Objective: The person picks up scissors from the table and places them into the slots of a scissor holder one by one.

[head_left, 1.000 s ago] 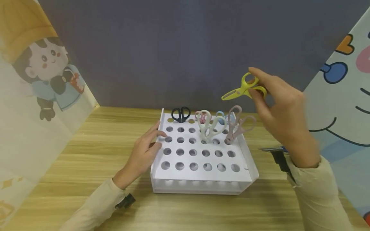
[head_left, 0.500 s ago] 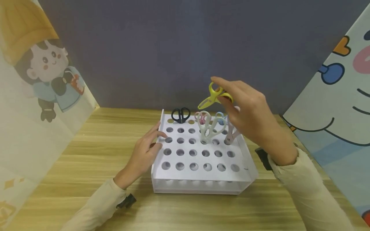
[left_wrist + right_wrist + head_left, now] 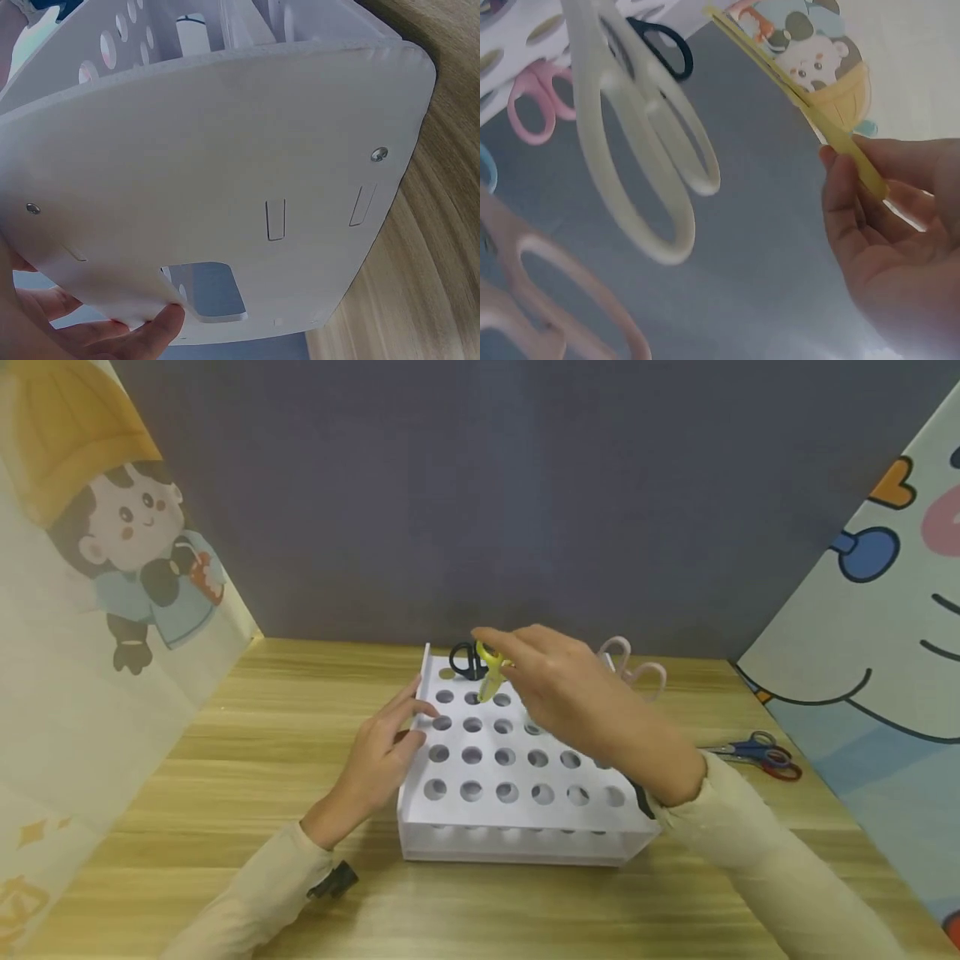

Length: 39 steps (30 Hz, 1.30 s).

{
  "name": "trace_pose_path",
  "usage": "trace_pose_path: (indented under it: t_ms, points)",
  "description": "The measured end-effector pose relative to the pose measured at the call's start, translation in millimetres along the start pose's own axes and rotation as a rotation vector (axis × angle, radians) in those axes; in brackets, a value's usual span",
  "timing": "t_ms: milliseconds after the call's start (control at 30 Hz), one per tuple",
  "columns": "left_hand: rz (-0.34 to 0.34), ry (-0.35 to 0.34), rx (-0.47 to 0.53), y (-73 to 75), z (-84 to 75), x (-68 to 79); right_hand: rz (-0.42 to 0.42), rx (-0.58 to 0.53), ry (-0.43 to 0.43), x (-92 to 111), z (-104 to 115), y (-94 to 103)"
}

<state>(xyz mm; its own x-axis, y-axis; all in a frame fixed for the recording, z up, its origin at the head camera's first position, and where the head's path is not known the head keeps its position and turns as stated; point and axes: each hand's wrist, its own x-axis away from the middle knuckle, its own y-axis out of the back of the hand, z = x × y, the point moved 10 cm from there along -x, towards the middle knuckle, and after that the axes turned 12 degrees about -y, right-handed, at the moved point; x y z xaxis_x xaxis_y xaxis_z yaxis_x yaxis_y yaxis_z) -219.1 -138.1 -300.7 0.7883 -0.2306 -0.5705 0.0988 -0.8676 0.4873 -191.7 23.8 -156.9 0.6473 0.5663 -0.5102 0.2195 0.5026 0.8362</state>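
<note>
My right hand [image 3: 577,693] pinches yellow scissors [image 3: 491,683] by the handles, over the back left of a white rack [image 3: 487,814] full of round holes. Their blades slant downward close to black scissors [image 3: 474,670] in the back row; contact cannot be told. My left hand [image 3: 371,756] grips the rack's left side panel, with a fingertip touching the panel by its cutout in the left wrist view. Large white scissors [image 3: 592,97], small pink scissors [image 3: 540,84] and pale pink scissors [image 3: 514,244] stand around the right hand, which mostly hides them from the head view.
Blue-and-red-handled scissors [image 3: 761,752] lie on the wooden table [image 3: 315,693] right of the rack. A dark grey panel [image 3: 480,510] rises behind, and cartoon-printed walls [image 3: 60,710] close off both sides.
My right hand has carried the yellow scissors left and down from above the rack's right side, and the blades now point more steeply downward. The left hand has stayed at the rack's left side.
</note>
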Motion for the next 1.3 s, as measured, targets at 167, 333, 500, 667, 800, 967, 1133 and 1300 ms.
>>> trace_pose_path:
  t_ms: [167, 333, 500, 667, 800, 967, 1133, 1300]
  points:
    - [0.003, 0.007, -0.006, -0.2, 0.9, -0.2, 0.084, 0.006, -0.038, -3.9, -0.6, -21.3]
    - [0.008, 0.006, 0.008, 0.1, 0.7, -0.8, 0.17, 0.021, -0.064, -7.3, -3.8, -42.6]
    - [0.001, -0.004, 0.014, 1.1, 0.3, -1.1, 0.237, 0.051, -0.068, -12.2, -9.7, -64.3]
    - [0.001, -0.011, 0.017, 0.6, -0.9, -0.9, 0.325, 0.07, -0.117, -11.6, -18.5, -87.3]
    - [0.006, -0.012, 0.019, -0.7, -0.9, -0.1, 0.354, 0.096, -0.136, -10.2, -21.8, -98.8]
    - [0.014, -0.001, 0.015, -1.4, 0.0, 0.1, 0.351, 0.107, -0.135, -10.7, -22.4, -102.2]
    - [0.012, 0.002, 0.012, -0.6, -0.1, -0.1, 0.338, 0.108, -0.142, -9.0, -23.5, -100.8]
    - [0.005, -0.008, 0.012, -0.5, -0.3, -0.1, 0.319, 0.103, -0.164, -3.0, -27.1, -94.2]
